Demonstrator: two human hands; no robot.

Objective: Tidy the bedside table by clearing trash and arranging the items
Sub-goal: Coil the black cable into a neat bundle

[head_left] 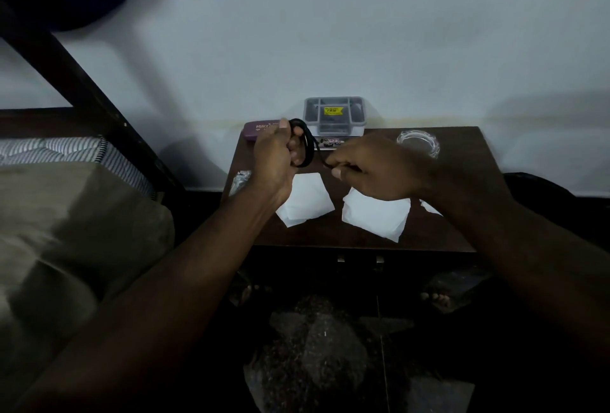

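Above the dark wooden bedside table, my left hand grips a coil of black cable wound into loops. My right hand pinches the loose end of the same cable just to the right of the coil. Two white paper tissues lie on the tabletop below my hands, one on the left and one on the right. A small crumpled wrapper lies at the table's left edge.
A grey compartment box with a yellow label stands against the wall at the table's back. A purple case lies left of it. A glass ashtray sits at the back right. The bed with a pillow is on the left.
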